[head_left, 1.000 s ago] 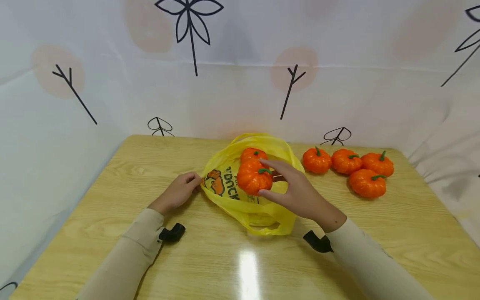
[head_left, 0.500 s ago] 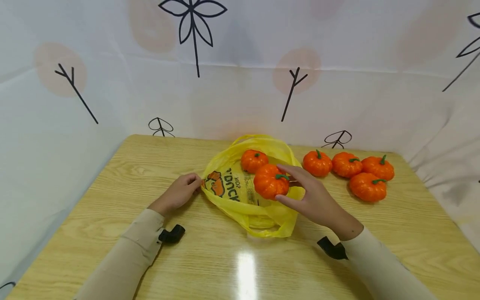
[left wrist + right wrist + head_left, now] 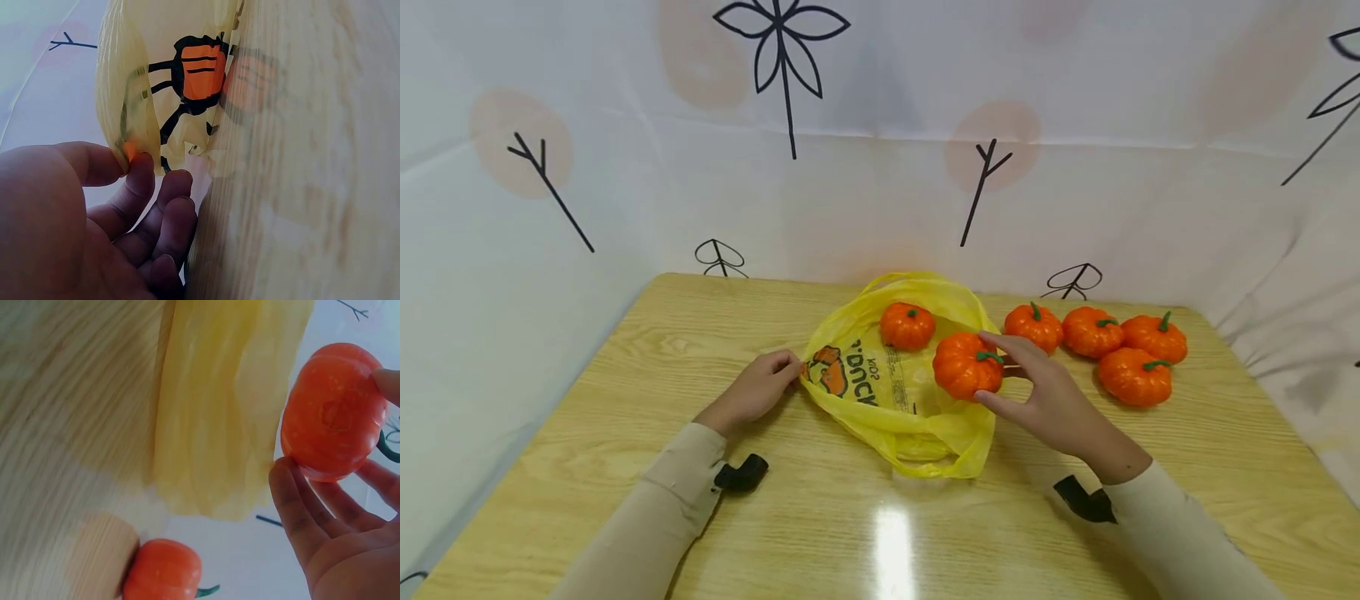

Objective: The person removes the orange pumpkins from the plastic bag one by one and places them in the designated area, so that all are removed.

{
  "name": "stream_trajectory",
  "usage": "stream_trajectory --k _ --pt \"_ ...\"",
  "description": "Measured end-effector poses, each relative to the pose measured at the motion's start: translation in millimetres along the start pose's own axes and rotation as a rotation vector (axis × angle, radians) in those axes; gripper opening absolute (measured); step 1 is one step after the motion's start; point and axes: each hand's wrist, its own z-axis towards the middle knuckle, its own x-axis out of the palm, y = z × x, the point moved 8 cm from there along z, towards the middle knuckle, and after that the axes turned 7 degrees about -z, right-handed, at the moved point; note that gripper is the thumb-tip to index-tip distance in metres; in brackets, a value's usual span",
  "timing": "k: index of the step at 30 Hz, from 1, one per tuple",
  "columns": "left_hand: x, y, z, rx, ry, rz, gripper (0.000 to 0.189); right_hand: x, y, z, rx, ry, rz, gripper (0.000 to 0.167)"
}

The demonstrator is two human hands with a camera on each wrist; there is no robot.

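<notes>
A yellow plastic bag (image 3: 917,425) lies mouth-up on the table, printed with dark letters and an orange figure. Its left rim is pinched between thumb and forefinger of my left hand (image 3: 754,390), as the left wrist view also shows. My right hand (image 3: 1056,400) grips a small orange toy pumpkin (image 3: 966,367) with a green stem, over the bag's right side. In the right wrist view this pumpkin (image 3: 334,412) is held up beside the bag (image 3: 219,412), between thumb and fingers. Another pumpkin (image 3: 907,326) sits inside the bag toward the back.
Several more orange pumpkins (image 3: 1135,377) stand grouped on the right back of the wooden table (image 3: 760,533). A pale patterned cloth (image 3: 880,192) hangs behind the table's back edge and along its sides.
My right hand has moved right with its pumpkin, from over the bag's middle to its right side, uncovering the pumpkin inside. My left hand stays at the rim.
</notes>
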Motion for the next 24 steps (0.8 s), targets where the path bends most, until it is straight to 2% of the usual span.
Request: stream_trajectory --k 5,16,24 --pt "0.2 0.4 -1.4 0.006 0.002 -0.009 0.032 -3 -12 0.0 0.037 0.032 -0.007 0.069" --pt "0.8 0.9 -1.0 0.005 -0.002 -0.01 0.03 -16 -36 -6.3 0.148 0.024 -0.054 0.07" --pt "0.3 2.4 0.0 0.004 0.003 -0.029 0.032 -24 -51 -7.8 0.223 0.057 -0.057 0.074"
